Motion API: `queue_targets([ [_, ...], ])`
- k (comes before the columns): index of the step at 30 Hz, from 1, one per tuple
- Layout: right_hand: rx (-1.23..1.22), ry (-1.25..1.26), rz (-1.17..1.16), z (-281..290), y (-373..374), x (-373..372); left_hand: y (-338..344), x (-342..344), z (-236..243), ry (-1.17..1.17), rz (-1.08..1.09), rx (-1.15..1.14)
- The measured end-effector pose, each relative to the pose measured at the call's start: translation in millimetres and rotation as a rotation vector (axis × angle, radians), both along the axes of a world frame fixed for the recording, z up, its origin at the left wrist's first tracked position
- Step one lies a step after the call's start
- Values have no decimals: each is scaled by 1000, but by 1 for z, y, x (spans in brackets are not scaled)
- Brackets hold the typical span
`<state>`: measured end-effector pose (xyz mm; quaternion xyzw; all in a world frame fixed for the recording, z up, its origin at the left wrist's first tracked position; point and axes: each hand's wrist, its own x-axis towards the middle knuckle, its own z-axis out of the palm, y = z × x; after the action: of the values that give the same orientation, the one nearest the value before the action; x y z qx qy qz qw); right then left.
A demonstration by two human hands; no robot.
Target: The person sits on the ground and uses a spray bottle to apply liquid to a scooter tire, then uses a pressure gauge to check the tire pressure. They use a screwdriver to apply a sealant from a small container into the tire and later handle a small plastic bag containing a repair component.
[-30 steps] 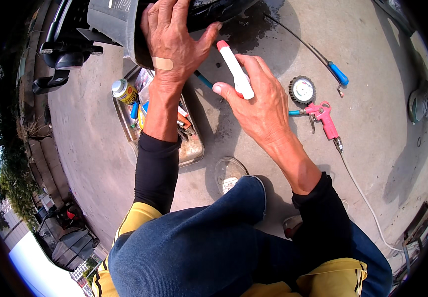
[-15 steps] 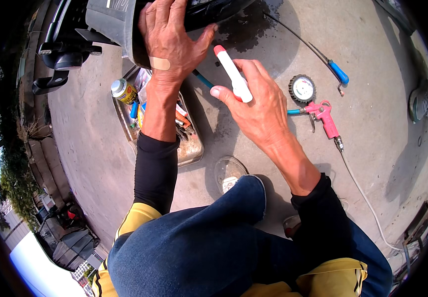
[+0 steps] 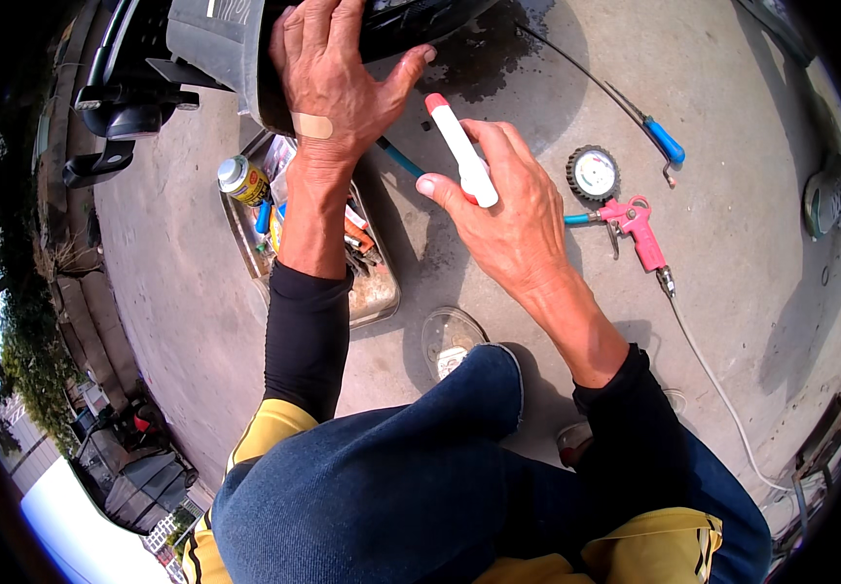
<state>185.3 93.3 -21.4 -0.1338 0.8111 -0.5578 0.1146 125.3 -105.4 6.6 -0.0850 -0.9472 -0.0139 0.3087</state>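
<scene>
My left hand (image 3: 338,92) rests against the black tire (image 3: 416,21) beside the grey plastic fender (image 3: 216,44), thumb spread and fingers apart, a plaster across its back. My right hand (image 3: 503,219), just below and right of it, is closed on a white marker-like tube with a red tip (image 3: 457,136), angled toward the tire. Below the fender, a metal tray (image 3: 372,292) holds a tin (image 3: 243,180) and several mixed tools. A blue hose (image 3: 401,156) runs behind my hands toward a pink inflator gun (image 3: 639,234) with a round gauge (image 3: 594,175).
A long black tool with a blue handle (image 3: 664,141) lies at upper right. A pale air hose (image 3: 708,365) crosses the concrete. A shoe (image 3: 824,200) stands at the right edge. Black vehicle parts (image 3: 124,117) overhang upper left; my knee and foot (image 3: 450,336) are below.
My right hand and the tube have shifted slightly downward. My left hand has moved very slightly left, still against the tire.
</scene>
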Motion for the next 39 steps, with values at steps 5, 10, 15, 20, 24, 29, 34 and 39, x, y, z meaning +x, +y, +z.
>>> queue_targets([
  [5,3,48,-9,-4,0,2,-2,0,-2,13,-14,-8],
  [10,10,49,-6,-5,0,3,-1,1,-1,-5,-4,-10],
  [15,18,54,-1,-5,0,5,-5,-2,-5,35,-31,-9],
  [20,8,38,1,-5,1,5,-1,1,0,-25,-11,11],
  [24,5,27,2,-4,3,5,-3,2,3,-66,-16,16],
  [29,3,11,-12,2,5,4,-1,3,4,-38,-23,20],
  [34,-11,9,-32,6,10,0,2,0,2,-5,-18,25],
  [39,-12,-4,-45,9,15,-5,-2,-2,-2,20,-45,25],
])
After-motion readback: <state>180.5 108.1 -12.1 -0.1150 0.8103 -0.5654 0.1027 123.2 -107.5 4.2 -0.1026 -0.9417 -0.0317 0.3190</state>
